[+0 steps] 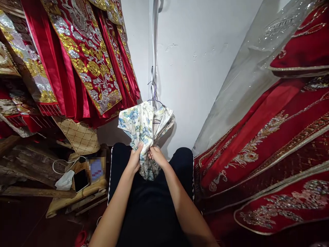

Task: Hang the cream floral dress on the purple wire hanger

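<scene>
A floral garment [142,127], white with blue and yellow-green flowers, hangs on a wire hanger [154,97] against the white wall. My left hand [134,158] is closed on a fold of its lower part, thumb up on the cloth. My right hand [156,156] pinches the same cloth beside it, fingers pressed together. Both hands meet in front of my black trousers [151,202], and the garment's bottom end drops between my wrists.
Red embroidered garments [84,58] hang at the left and more red embroidered cloth [269,151] fills the right under clear plastic [246,79]. At the lower left a phone [80,180], a white cable and crumpled tissue lie on a wooden bench [38,192].
</scene>
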A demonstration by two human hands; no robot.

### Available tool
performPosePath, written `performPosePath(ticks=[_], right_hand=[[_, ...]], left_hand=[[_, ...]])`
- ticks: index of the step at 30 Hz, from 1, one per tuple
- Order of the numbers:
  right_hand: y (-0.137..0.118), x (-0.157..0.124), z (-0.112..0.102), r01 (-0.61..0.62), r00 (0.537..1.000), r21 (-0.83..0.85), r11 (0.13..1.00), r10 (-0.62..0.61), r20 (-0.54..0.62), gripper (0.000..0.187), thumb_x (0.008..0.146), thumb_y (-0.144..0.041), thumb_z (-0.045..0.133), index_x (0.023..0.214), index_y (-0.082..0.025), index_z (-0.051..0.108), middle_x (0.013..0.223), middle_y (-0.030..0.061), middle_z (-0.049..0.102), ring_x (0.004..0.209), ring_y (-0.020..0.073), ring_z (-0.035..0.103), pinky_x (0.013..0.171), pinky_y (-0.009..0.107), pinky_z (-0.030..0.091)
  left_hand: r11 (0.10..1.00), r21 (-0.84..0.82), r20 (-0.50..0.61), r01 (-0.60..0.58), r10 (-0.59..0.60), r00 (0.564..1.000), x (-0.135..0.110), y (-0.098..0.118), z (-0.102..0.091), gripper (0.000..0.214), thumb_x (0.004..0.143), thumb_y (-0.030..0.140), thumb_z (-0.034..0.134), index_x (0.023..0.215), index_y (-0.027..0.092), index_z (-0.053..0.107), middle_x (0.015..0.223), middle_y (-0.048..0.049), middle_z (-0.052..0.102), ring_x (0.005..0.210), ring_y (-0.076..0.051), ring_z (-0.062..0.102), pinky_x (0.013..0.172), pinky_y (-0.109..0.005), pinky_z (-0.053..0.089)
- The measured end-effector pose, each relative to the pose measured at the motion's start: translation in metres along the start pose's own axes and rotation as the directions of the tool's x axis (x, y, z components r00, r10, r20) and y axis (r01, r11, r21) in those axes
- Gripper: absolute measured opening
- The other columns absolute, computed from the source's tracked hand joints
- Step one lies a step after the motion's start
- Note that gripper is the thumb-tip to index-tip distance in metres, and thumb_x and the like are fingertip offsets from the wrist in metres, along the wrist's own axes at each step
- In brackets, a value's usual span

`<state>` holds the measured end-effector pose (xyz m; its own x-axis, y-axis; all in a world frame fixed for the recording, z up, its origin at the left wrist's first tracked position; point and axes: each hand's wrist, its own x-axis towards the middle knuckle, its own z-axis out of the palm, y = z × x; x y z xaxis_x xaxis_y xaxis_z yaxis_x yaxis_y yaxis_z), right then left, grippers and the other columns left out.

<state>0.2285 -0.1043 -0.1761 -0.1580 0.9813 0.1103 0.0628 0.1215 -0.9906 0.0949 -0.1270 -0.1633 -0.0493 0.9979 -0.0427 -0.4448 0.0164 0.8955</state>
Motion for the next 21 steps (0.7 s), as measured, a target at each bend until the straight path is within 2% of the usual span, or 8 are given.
performPosePath(ticks=[4, 5, 7, 9, 11, 14, 18, 21], right_hand=[[-0.003, -0.004, -0.012, -0.068, 0.996, 0.073, 0.995, 0.063, 0.07, 0.041, 0.083, -0.06, 0.059, 0.058, -0.027, 0.057, 0.056, -0.0014, 0.058, 0.05, 0.0153, 0.049, 0.049, 0.03, 0.037], [-0.004, -0.006, -0.018, -0.078, 0.995, 0.087, 0.993, 0.073, 0.062, 0.041, 0.082, -0.062, 0.06, 0.06, -0.028, 0.057, 0.057, -0.0011, 0.058, 0.05, 0.0153, 0.047, 0.049, 0.031, 0.036], [-0.003, -0.01, -0.026, -0.096, 0.995, 0.11, 0.989, 0.093, 0.039, 0.04, 0.08, -0.064, 0.063, 0.062, -0.029, 0.06, 0.059, 0.0002, 0.059, 0.05, 0.0157, 0.046, 0.048, 0.032, 0.034], [0.0, -0.014, -0.028, -0.111, 0.994, 0.119, 0.987, 0.109, 0.027, 0.037, 0.079, -0.063, 0.065, 0.063, -0.03, 0.063, 0.06, 0.0016, 0.06, 0.048, 0.0165, 0.046, 0.046, 0.033, 0.032], [0.003, -0.017, -0.024, -0.114, 0.993, 0.112, 0.987, 0.11, 0.041, 0.033, 0.078, -0.059, 0.065, 0.062, -0.031, 0.064, 0.059, 0.0019, 0.06, 0.047, 0.0171, 0.046, 0.046, 0.034, 0.033], [0.001, -0.023, -0.016, -0.102, 0.992, 0.081, 0.992, 0.095, 0.088, 0.032, 0.079, -0.054, 0.063, 0.056, -0.032, 0.063, 0.052, -0.0002, 0.056, 0.044, 0.0166, 0.045, 0.046, 0.034, 0.034], [-0.011, -0.026, -0.018, -0.102, 0.988, 0.049, 0.994, 0.096, 0.119, 0.032, 0.08, -0.045, 0.06, 0.053, -0.029, 0.063, 0.045, -0.0023, 0.052, 0.042, 0.0141, 0.041, 0.047, 0.031, 0.031], [-0.039, -0.004, -0.032, -0.077, 0.997, 0.1, 0.992, 0.076, 0.015, 0.026, 0.08, -0.039, 0.059, 0.057, -0.026, 0.061, 0.048, -0.0023, 0.053, 0.042, 0.0119, 0.037, 0.044, 0.027, 0.026]], left_hand=[[0.988, 0.111, -0.103, -0.11, 0.122, 0.987, 0.003, -0.007, -0.012, 0.054, 0.082, 0.049, 0.072, 0.126, 0.02, 0.061, 0.127, -0.0134, 0.067, 0.124, -0.031, 0.061, 0.106, -0.043, 0.049], [0.959, 0.212, -0.186, -0.186, 0.226, 0.956, 0.003, -0.009, -0.016, 0.057, 0.082, 0.047, 0.073, 0.129, 0.021, 0.058, 0.132, -0.0133, 0.064, 0.127, -0.03, 0.058, 0.108, -0.043, 0.047], [0.819, 0.496, -0.304, -0.29, 0.476, 0.825, 0.001, -0.015, -0.022, 0.066, 0.079, 0.043, 0.075, 0.137, 0.024, 0.049, 0.14, -0.0143, 0.055, 0.133, -0.031, 0.051, 0.113, -0.046, 0.041], [0.613, 0.726, -0.231, -0.31, 0.643, 0.73, -0.003, -0.022, -0.023, 0.071, 0.076, 0.039, 0.077, 0.138, 0.026, 0.045, 0.141, -0.0155, 0.05, 0.134, -0.034, 0.046, 0.114, -0.049, 0.036], [0.47, 0.802, -0.023, -0.368, 0.64, 0.768, -0.006, -0.03, -0.018, 0.061, 0.076, 0.034, 0.075, 0.131, 0.026, 0.05, 0.135, -0.0147, 0.053, 0.132, -0.034, 0.047, 0.113, -0.049, 0.037], [0.468, 0.745, 0.219, -0.476, 0.503, 0.836, -0.008, -0.041, -0.006, 0.034, 0.079, 0.022, 0.064, 0.112, 0.027, 0.058, 0.117, -0.01, 0.062, 0.117, -0.03, 0.057, 0.101, -0.043, 0.045], [0.564, 0.687, 0.269, -0.457, 0.386, 0.882, -0.007, -0.047, 0.002, 0.003, 0.084, 0.022, 0.053, 0.083, 0.025, 0.055, 0.084, -0.0039, 0.063, 0.085, -0.023, 0.061, 0.078, -0.034, 0.047], [0.542, 0.708, 0.288, -0.452, 0.362, 0.886, -0.002, -0.046, -0.002, 0.011, 0.086, 0.028, 0.053, 0.076, 0.024, 0.051, 0.075, -0.0021, 0.059, 0.075, -0.021, 0.057, 0.072, -0.032, 0.043]])
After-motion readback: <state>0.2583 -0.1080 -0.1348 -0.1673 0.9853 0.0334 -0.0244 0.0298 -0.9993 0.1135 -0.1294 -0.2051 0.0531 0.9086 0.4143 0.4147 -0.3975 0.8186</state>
